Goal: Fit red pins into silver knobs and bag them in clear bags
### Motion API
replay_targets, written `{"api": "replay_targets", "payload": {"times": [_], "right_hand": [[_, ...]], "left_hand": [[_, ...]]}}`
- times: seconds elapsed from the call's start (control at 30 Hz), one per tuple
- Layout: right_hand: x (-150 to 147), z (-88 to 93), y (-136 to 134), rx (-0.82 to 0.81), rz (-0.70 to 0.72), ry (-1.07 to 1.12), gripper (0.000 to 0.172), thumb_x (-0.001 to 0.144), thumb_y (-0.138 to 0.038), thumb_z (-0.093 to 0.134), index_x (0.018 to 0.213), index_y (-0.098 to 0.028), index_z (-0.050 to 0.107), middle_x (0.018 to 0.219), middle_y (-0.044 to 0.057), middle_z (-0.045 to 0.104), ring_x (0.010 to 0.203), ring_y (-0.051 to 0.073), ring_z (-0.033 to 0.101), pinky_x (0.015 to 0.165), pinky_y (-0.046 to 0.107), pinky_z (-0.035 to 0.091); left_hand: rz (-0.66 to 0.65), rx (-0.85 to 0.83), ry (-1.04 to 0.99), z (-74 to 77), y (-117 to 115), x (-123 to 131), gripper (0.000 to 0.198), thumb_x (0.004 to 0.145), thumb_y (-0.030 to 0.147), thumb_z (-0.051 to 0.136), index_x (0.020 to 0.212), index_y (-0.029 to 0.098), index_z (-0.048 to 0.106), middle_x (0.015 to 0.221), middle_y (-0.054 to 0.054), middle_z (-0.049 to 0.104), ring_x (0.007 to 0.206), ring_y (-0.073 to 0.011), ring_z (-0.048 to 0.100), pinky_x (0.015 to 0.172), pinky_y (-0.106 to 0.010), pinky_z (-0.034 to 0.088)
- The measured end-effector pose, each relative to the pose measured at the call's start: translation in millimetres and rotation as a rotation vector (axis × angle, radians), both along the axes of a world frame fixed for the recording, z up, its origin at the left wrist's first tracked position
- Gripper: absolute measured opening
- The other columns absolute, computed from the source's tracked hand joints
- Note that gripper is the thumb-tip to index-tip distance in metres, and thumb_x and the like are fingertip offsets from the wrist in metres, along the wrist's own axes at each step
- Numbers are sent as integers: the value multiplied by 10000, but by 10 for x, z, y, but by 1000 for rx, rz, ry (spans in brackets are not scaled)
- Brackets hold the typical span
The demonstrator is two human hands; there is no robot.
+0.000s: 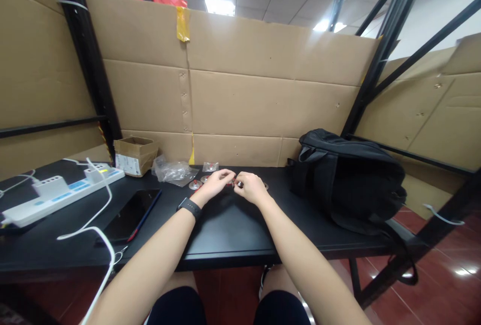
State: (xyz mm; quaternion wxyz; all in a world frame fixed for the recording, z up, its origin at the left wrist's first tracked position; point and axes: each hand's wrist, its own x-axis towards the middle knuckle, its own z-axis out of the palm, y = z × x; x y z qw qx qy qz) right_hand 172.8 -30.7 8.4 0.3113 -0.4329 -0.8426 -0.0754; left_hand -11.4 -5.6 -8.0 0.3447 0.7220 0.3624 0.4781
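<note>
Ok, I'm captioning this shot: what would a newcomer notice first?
Probably the black backpack, bulky on the right of the table. Then the left hand and right hand, close together mid-table at something reddish, too small to identify. The white power strip at left stands out too.

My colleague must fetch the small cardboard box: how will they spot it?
On the black table, look back left, near the black post. Between the white power strip and crumpled clear plastic bag sits the cardboard box. Unlike them, it is brown, open-topped and carries a white label.
</note>
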Motion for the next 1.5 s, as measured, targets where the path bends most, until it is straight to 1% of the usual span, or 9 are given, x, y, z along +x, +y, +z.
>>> {"api": "replay_targets", "payload": {"times": [0.2, 0.3, 0.43, 0.6, 0.7, 0.8, 1.0, 1.37, 1.5], "right_hand": [[50, 28, 23, 63, 28, -15, 77, 793, -227, 686, 754, -236, 752, 906, 22, 710, 843, 181, 572, 682, 265, 426], [89, 46, 38, 83, 25, 36, 70, 781, -207, 699, 752, -234, 757, 905, 25, 692, 842, 181, 551, 725, 272, 441], [97, 19, 61, 27, 68, 87, 69, 782, -202, 708, 796, -243, 761, 938, 26, 667, 891, 176, 565, 779, 267, 465], [172, -33, 142, -53, 20, 119, 110, 821, -216, 676, 890, -254, 752, 995, 35, 647, 975, 178, 590, 849, 280, 474], [380, -45, 217, -105, -144, 157, 189, 816, -237, 677, 994, -247, 741, 1067, 61, 650, 1018, 200, 614, 886, 311, 479], [664, -70, 293, -229, -309, 111, 362, 717, -286, 769, 1074, -235, 738, 1153, 103, 674, 1095, 280, 622, 914, 384, 483], [968, -161, 401, -422, -274, 150, 349, 650, -234, 806, 995, -203, 771, 977, 92, 765, 939, 248, 718, 828, 310, 524], [947, -104, 363, -397, -280, 261, 307, 628, -237, 808, 930, -214, 760, 910, 56, 766, 863, 206, 719, 773, 279, 524], [806, -26, 326, -320, -125, 483, 290, 675, -253, 767, 958, -199, 734, 937, 61, 762, 803, 189, 712, 752, 289, 542]], "left_hand": [[-120, -18, 242, 10, -65, -70, 272, 771, 364, 715, 959, 170, 750, 950, -70, 765, 873, -213, 699, 822, -312, 529], [-145, 82, 320, 47, -98, -56, 225, 791, 364, 709, 923, 196, 777, 929, -54, 769, 879, -205, 692, 830, -299, 513], [3, 270, 449, 59, -120, -30, 176, 820, 372, 685, 855, 242, 799, 905, -35, 759, 902, -195, 668, 873, -290, 477], [290, 320, 669, 34, -106, -50, 172, 827, 359, 660, 891, 279, 798, 1020, -49, 749, 991, -242, 660, 875, -328, 461], [423, 350, 667, 91, -59, -225, 230, 879, 319, 578, 997, 291, 773, 1089, -58, 741, 1058, -262, 648, 891, -349, 453], [491, 314, 689, 148, 24, -573, 207, 804, 240, 608, 926, 268, 773, 979, -63, 767, 925, -249, 685, 810, -317, 470], [268, -5, 730, 78, 147, -1067, 106, 553, 326, 756, 633, 256, 751, 588, 9, 706, 544, -169, 638, 527, -226, 415], [377, 168, 890, 85, 28, -690, 87, 686, 236, 676, 614, 261, 718, 771, -52, 729, 782, -228, 644, 736, -276, 430], [352, 176, 712, 163, -53, -573, 111, 816, 295, 604, 775, 250, 696, 830, -48, 745, 811, -222, 666, 761, -281, 440]]}}
